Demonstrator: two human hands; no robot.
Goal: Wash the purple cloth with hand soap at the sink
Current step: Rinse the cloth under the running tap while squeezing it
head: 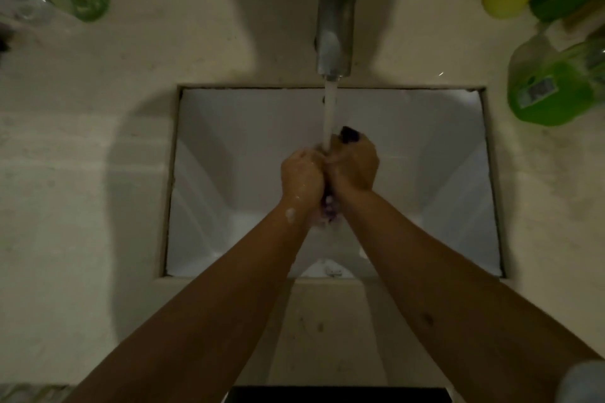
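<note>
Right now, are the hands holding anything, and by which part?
Both the left hand and right hand grip the bunched purple cloth between them under the running water. Only its ends show, so the exact part held cannot be told.

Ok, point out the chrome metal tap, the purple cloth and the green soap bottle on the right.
chrome metal tap (334, 20), head view, on its spout.
purple cloth (349, 135), head view, on the dark end above the right hand.
green soap bottle (553, 88), head view, on its body.
</note>
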